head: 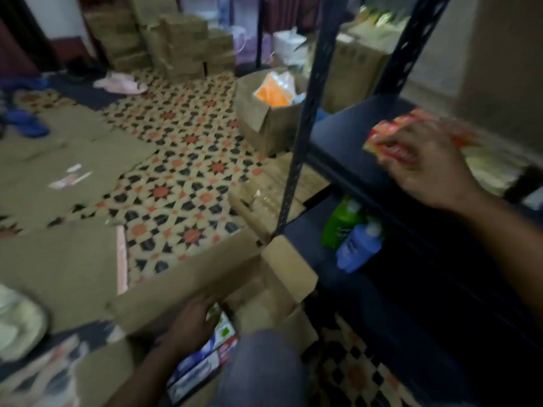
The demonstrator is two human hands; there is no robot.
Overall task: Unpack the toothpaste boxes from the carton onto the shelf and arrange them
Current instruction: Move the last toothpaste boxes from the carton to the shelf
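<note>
**Desk:** What has the right hand (426, 163) got?

**Operator:** As I see it from here, its fingers are curled over a bundle of red toothpaste boxes (390, 138). The thumb is hidden underneath, so I read that as a firm hold. The bundle sits low over the black shelf (352, 163), near the front edge. Blur stops me saying whether it touches the board.

**Desk:** And the left hand (191, 324)?

**Operator:** It's down inside the open carton (188, 289), with the fingers bent onto the blue-and-white boxes (205, 359) packed there. It is touching them, but I cannot tell whether it has pinched one; the hand is too smeared.

**Desk:** Which step is that?

**Operator:** Placing, I'd judge. One bundle is at the shelf and the other hand is at the carton for the next. The carton looks well stocked, so I'd put the task somewhere before halfway.

**Desk:** What does the next move need?

**Operator:** I'd set the red bundle flat on the board and let go. Then I'd square it against the pale goods (487, 168) further along, which I can't identify. The rack's upright post (305, 127) stands just left of that spot, so the approach wants to stay right of it.

**Desk:** Anything else nearby?

**Operator:** A green bottle (340, 221) and a blue bottle (358, 248) are on the board below. Flattened cardboard (73, 160) lies on the patterned floor tiles (188, 148).
</note>
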